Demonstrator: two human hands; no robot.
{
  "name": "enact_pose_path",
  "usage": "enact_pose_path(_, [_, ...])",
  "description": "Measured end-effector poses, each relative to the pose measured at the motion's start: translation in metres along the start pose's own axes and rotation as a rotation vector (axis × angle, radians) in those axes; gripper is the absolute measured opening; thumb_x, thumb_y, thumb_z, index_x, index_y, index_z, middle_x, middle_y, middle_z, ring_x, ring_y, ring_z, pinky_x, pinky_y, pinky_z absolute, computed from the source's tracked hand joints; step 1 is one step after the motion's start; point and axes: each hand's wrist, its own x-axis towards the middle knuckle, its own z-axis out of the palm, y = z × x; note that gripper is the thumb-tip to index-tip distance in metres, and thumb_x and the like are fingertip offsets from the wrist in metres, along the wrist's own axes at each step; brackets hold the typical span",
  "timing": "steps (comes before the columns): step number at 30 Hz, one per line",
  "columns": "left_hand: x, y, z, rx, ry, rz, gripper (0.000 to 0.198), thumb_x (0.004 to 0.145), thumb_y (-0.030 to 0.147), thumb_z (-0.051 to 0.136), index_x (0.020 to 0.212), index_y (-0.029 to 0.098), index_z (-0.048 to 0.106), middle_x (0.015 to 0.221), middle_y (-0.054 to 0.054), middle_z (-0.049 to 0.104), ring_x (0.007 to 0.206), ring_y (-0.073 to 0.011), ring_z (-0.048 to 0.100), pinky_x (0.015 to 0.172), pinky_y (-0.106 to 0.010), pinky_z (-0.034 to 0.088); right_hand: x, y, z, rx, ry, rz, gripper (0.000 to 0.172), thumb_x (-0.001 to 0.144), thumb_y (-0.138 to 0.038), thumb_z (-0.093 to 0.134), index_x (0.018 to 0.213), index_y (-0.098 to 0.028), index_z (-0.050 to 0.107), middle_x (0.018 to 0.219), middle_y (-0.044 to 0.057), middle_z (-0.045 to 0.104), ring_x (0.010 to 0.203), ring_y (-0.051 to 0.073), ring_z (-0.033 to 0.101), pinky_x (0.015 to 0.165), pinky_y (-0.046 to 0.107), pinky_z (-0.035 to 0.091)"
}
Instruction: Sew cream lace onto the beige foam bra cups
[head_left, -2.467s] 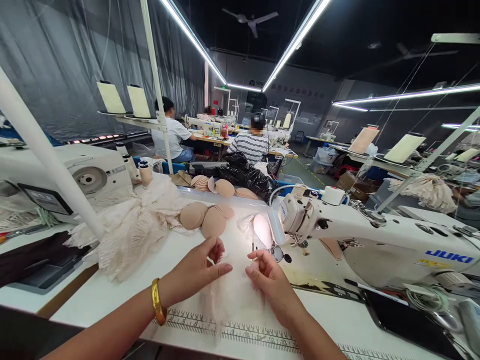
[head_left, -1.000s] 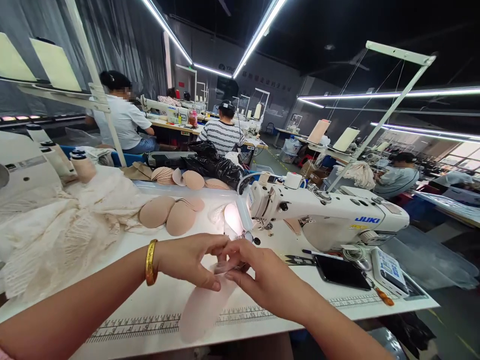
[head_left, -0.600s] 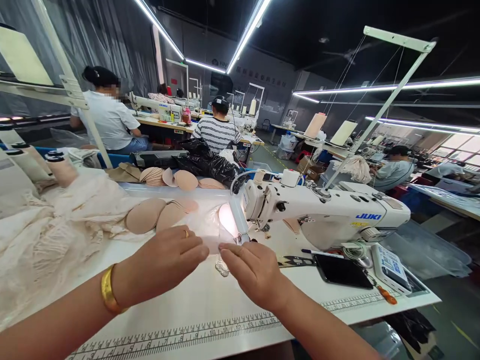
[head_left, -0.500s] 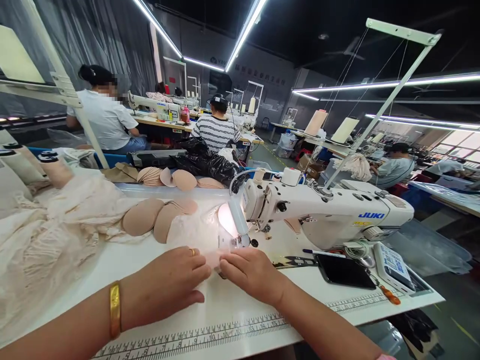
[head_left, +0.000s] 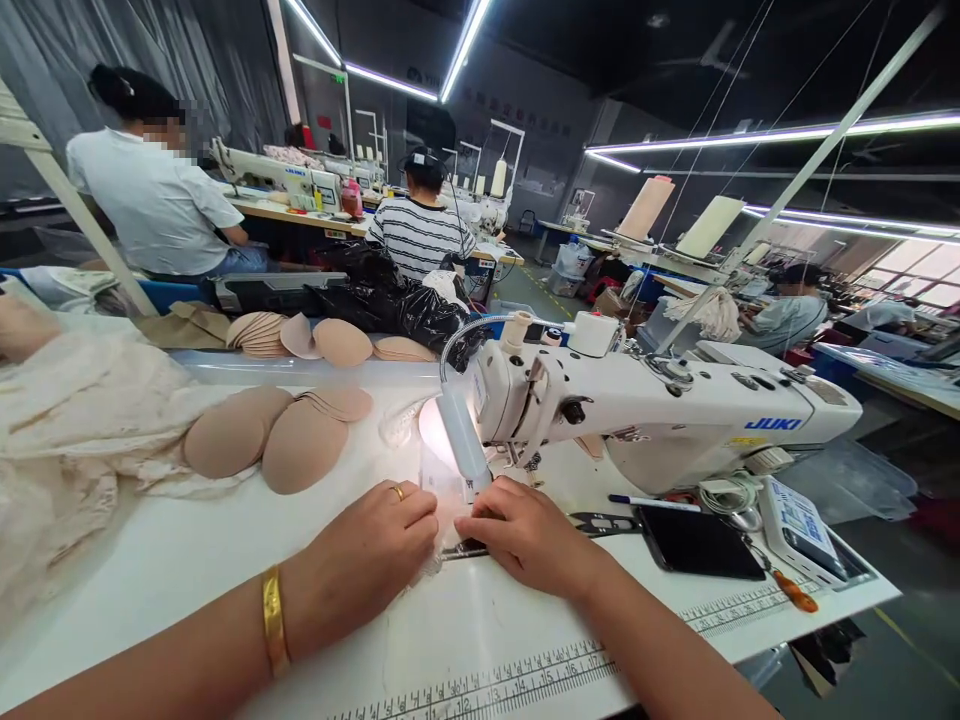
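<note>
A thin, pale, sheer fabric piece (head_left: pixel 448 503) lies under the lit needle area of a white sewing machine (head_left: pixel 667 410). My left hand (head_left: pixel 367 545), with a ring and a gold bangle, is closed in a pinch on the fabric's left side. Close to the presser foot, my right hand (head_left: pixel 529 535) has its fingers curled down on the right side of the same fabric. The fingertips hide part of the needle plate. A small lamp (head_left: pixel 461 440) on a bendy neck shines onto this spot.
Beige oval pads (head_left: pixel 304 445) and a heap of cream lace (head_left: pixel 112 420) lie to the left. On the right are scissors-like black thread snips (head_left: pixel 604 524), a phone (head_left: pixel 701 541) and a control box (head_left: pixel 799 535). Co-workers (head_left: pixel 424 225) sit at machines beyond.
The view has turned and come closer. The fabric has shifted from left of the needle towards me, between my hands. My left fingers have gone from partly spread to a tighter pinch.
</note>
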Motion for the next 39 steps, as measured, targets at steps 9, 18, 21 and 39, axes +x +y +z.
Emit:
enact_pose_path(9, [0.012,0.007,0.0,0.051,-0.022,-0.033,0.026,0.1,0.005,0.043,0.088,0.018,0.062,0.081,-0.004,0.059,0.071,-0.0223,0.049,0.066,-0.037,0.039,0.001,-0.001,-0.008,0.059,-0.053,0.059,0.034,0.095,0.0,0.051,0.11,-0.024,0.07,0.093,0.003,0.066,0.085,0.017,0.055,0.063,0.026,0.037])
enact_pose_path(18, [0.017,0.014,0.006,0.139,-0.034,-0.025,0.032,0.101,0.007,0.039,0.082,0.018,0.063,0.08,-0.005,0.06,0.069,-0.022,0.048,0.064,-0.039,0.037,0.0,0.001,-0.009,0.048,-0.087,0.089,0.032,0.095,-0.002,0.05,0.108,-0.024,0.069,0.09,0.003,0.062,0.084,0.019,0.052,0.064,0.027,0.04])
enact_pose_path(21, [0.016,0.014,0.009,0.08,-0.043,-0.076,0.027,0.101,0.008,0.042,0.088,0.017,0.064,0.082,-0.005,0.061,0.071,-0.0223,0.051,0.065,-0.037,0.041,0.0,0.001,-0.009,0.037,-0.102,0.102,0.031,0.095,-0.002,0.051,0.108,-0.024,0.068,0.09,0.002,0.061,0.085,0.019,0.053,0.063,0.027,0.039])
enact_pose_path(39, [0.032,-0.035,0.018,-0.216,0.043,0.1,0.014,0.098,0.019,0.052,0.097,0.02,0.066,0.095,-0.006,0.07,0.08,-0.0217,0.059,0.078,-0.035,0.046,-0.006,0.003,-0.001,-0.016,-0.059,0.197,0.025,0.1,-0.009,0.054,0.119,-0.023,0.064,0.095,0.004,0.066,0.077,0.02,0.057,0.058,0.029,0.037])
